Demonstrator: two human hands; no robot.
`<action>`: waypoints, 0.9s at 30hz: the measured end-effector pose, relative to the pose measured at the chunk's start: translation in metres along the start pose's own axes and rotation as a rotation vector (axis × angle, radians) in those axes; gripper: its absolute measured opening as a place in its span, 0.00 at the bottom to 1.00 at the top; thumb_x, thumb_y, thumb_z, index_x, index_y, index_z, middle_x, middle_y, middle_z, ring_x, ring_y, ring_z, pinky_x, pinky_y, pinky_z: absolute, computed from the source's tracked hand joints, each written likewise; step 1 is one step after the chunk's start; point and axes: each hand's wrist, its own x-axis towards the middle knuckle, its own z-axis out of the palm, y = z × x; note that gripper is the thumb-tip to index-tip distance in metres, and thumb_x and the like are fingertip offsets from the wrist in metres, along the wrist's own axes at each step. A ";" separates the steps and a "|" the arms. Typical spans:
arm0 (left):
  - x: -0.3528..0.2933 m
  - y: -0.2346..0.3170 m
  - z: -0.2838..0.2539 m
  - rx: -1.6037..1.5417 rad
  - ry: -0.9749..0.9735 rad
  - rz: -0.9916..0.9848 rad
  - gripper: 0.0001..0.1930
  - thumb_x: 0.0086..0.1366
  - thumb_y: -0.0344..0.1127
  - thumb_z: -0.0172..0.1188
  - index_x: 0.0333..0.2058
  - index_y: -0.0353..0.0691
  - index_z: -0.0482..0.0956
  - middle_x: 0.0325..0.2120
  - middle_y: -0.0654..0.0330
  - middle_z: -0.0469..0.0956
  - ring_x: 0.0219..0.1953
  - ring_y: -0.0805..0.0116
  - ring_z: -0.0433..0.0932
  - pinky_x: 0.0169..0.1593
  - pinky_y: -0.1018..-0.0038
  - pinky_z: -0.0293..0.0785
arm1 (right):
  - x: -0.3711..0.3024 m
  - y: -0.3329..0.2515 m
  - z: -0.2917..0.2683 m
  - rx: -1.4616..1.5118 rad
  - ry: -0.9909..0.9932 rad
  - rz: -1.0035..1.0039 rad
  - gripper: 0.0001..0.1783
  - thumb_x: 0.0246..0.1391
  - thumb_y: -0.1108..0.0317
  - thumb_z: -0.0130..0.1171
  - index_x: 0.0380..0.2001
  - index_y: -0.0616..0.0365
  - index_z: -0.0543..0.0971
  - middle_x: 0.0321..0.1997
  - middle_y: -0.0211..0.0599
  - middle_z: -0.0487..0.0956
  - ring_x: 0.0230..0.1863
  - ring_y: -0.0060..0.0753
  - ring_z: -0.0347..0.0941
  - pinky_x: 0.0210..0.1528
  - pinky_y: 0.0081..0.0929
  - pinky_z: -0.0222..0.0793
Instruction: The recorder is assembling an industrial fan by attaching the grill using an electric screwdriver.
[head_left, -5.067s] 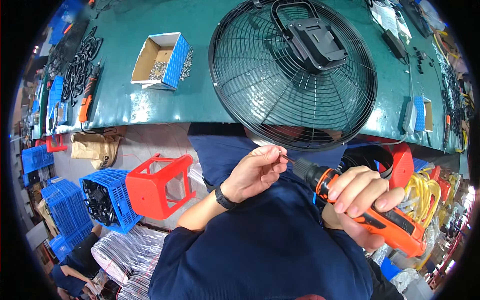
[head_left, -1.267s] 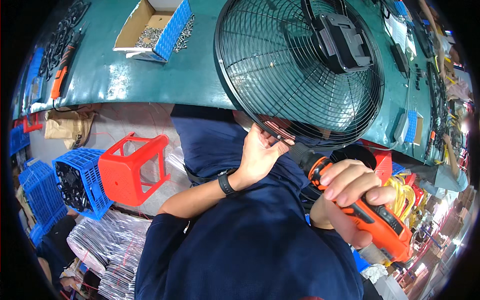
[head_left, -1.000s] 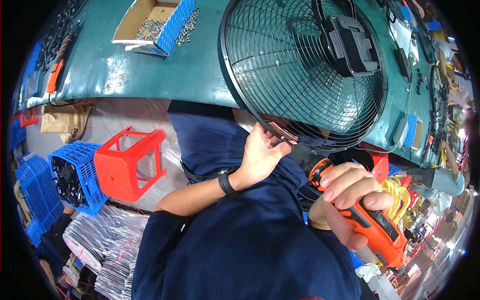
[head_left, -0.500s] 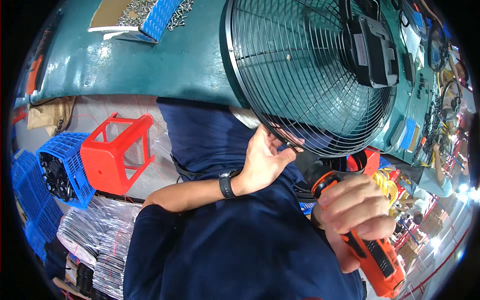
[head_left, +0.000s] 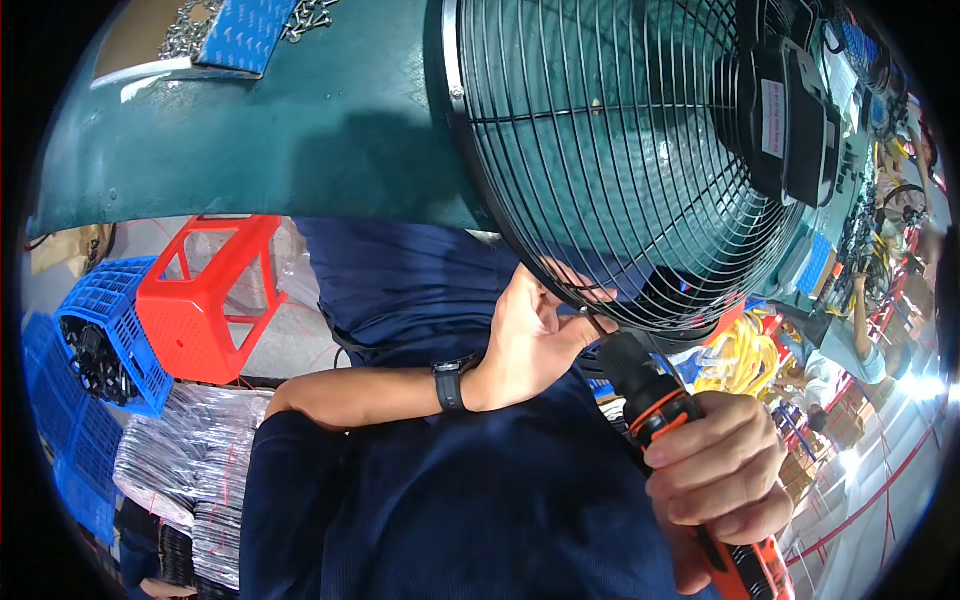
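Observation:
A large round fan (head_left: 805, 130) with a black wire guard stands on its rim at the near edge of the green table, its motor housing facing right. My left hand (head_left: 525, 345), wearing a watch (head_left: 448, 386), is closed on the lower rim of the guard; some fingertips are behind the wires. A small dark screw appears to sit by its thumb, though its detail is hard to make out. My right hand (head_left: 722, 465) grips an orange and black cordless screwdriver (head_left: 632, 372). The bit points up-left at the rim beside my left thumb and seems to touch the screw.
The green table (head_left: 250, 160) carries an open box (head_left: 245, 35) of screws, with loose screws (head_left: 310, 18) beside it. A red stool (head_left: 200, 310), a blue crate (head_left: 120, 330) of black parts and plastic-wrapped bundles (head_left: 200, 450) are on the left. Yellow coils (head_left: 740, 355) and other people are at right.
The screwdriver's tip has swung up and left to the guard's rim beside my left thumb. My left hand stays on the rim, while the whole view has shifted slightly.

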 end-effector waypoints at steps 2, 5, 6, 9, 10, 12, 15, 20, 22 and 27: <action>-0.001 -0.001 0.001 -0.022 0.027 -0.018 0.25 0.51 0.06 0.54 0.42 0.41 0.61 0.39 0.53 0.74 0.49 0.55 0.76 0.45 0.62 0.81 | -0.001 0.003 0.002 0.008 -0.017 -0.033 0.24 0.43 0.54 0.71 0.30 0.59 0.70 0.19 0.34 0.77 0.14 0.25 0.74 0.16 0.23 0.75; -0.002 -0.004 -0.001 -0.079 0.004 -0.004 0.26 0.50 0.07 0.57 0.42 0.41 0.61 0.40 0.52 0.74 0.49 0.55 0.76 0.47 0.63 0.81 | 0.002 0.004 0.013 -0.050 0.010 -0.079 0.23 0.42 0.56 0.71 0.30 0.60 0.70 0.18 0.34 0.77 0.13 0.25 0.73 0.15 0.23 0.74; -0.002 -0.004 0.000 -0.084 0.005 -0.007 0.26 0.50 0.07 0.57 0.42 0.41 0.61 0.40 0.52 0.74 0.49 0.55 0.76 0.47 0.63 0.81 | 0.001 0.002 0.016 -0.058 0.041 -0.061 0.22 0.41 0.58 0.71 0.28 0.60 0.71 0.17 0.34 0.77 0.12 0.25 0.73 0.14 0.23 0.73; -0.003 -0.002 0.002 -0.107 0.022 -0.059 0.26 0.50 0.07 0.57 0.42 0.40 0.61 0.40 0.53 0.73 0.49 0.56 0.76 0.49 0.63 0.79 | 0.000 0.002 0.018 -0.050 0.058 -0.077 0.20 0.40 0.59 0.70 0.27 0.59 0.71 0.16 0.33 0.76 0.12 0.24 0.73 0.13 0.22 0.72; -0.003 -0.002 0.002 -0.093 0.030 -0.066 0.26 0.50 0.07 0.57 0.41 0.40 0.62 0.40 0.53 0.73 0.49 0.56 0.76 0.50 0.63 0.79 | 0.000 0.002 0.021 -0.059 0.090 -0.079 0.19 0.40 0.60 0.70 0.26 0.59 0.71 0.16 0.31 0.76 0.11 0.23 0.72 0.13 0.20 0.71; -0.004 -0.002 0.002 -0.081 0.040 -0.073 0.25 0.50 0.06 0.57 0.41 0.40 0.62 0.40 0.54 0.73 0.49 0.56 0.76 0.50 0.63 0.79 | -0.001 0.003 0.020 -0.058 0.084 -0.091 0.19 0.40 0.60 0.70 0.26 0.58 0.71 0.16 0.31 0.76 0.11 0.23 0.72 0.13 0.20 0.70; -0.004 -0.003 0.002 -0.086 0.021 -0.054 0.25 0.49 0.06 0.58 0.41 0.39 0.62 0.40 0.54 0.73 0.50 0.56 0.76 0.50 0.63 0.79 | -0.002 0.003 0.020 -0.063 0.090 -0.106 0.19 0.40 0.60 0.70 0.26 0.57 0.71 0.15 0.30 0.76 0.11 0.22 0.72 0.13 0.19 0.70; -0.003 0.000 0.006 -0.070 0.034 -0.074 0.25 0.48 0.06 0.59 0.40 0.38 0.62 0.38 0.56 0.72 0.50 0.55 0.76 0.50 0.64 0.79 | -0.003 0.002 0.014 -0.081 0.119 -0.074 0.18 0.41 0.60 0.70 0.26 0.56 0.71 0.15 0.29 0.76 0.12 0.22 0.72 0.14 0.18 0.70; -0.004 0.001 0.005 -0.076 0.038 -0.072 0.25 0.48 0.06 0.59 0.39 0.38 0.62 0.38 0.56 0.72 0.50 0.55 0.76 0.51 0.64 0.79 | -0.005 0.010 0.006 0.140 0.005 -0.170 0.18 0.41 0.60 0.70 0.26 0.56 0.71 0.15 0.28 0.76 0.12 0.21 0.72 0.14 0.17 0.69; -0.003 0.000 0.003 -0.083 0.012 -0.065 0.25 0.47 0.06 0.59 0.38 0.37 0.61 0.39 0.55 0.71 0.49 0.56 0.77 0.52 0.62 0.78 | -0.005 0.009 0.005 0.122 0.025 -0.172 0.18 0.42 0.60 0.70 0.26 0.56 0.71 0.16 0.28 0.76 0.13 0.21 0.72 0.15 0.17 0.71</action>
